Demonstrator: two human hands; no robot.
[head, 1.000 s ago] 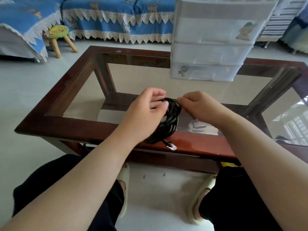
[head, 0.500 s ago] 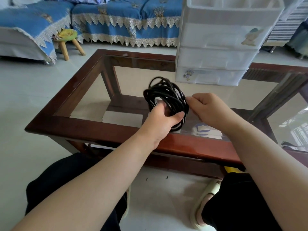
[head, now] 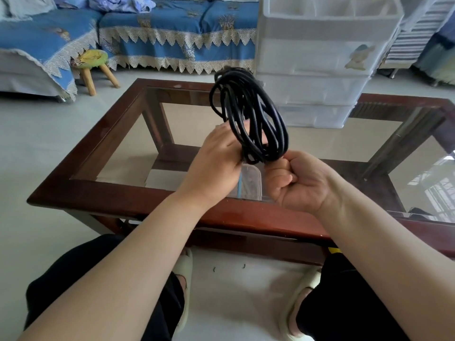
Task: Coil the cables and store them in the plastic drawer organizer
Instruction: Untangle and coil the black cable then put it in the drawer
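left hand (head: pixel 216 161): closed around the lower left part of the coiled black cable (head: pixel 248 114), back of the hand toward the camera, loops passing over its fingers. right hand (head: pixel 298 180): curled into a fist, palm side facing the camera, closed on the bottom of the same coil where the loops gather; whether a loose cable end sits inside the fist cannot be told. coiled black cable: several loops bundled into a ring, held upright in the air between the two hands, above the near half of the table and clear of its surface. coffee table (head: pixel 103 193): dark red-brown wooden frame with a glass top, directly in front of the person. clear plastic container (head: pixel 251 183): seen through the glass, below the hands, with a thin blue line visible at it. plastic drawer organizer (head: pixel 317 60): translucent white, stacked drawers all shut, open tray on top, standing on the far right part of the table, just behind the coil in this view. small stool (head: pixel 92 67): wooden legs, green and yellow seat, on the floor beyond the table's left corner. sofa (head: pixel 177 33): blue cover with lace trim, along the back wall. person's knees in dark clothing and pale slippers (head: pixel 183 286) at the bottom of the view.
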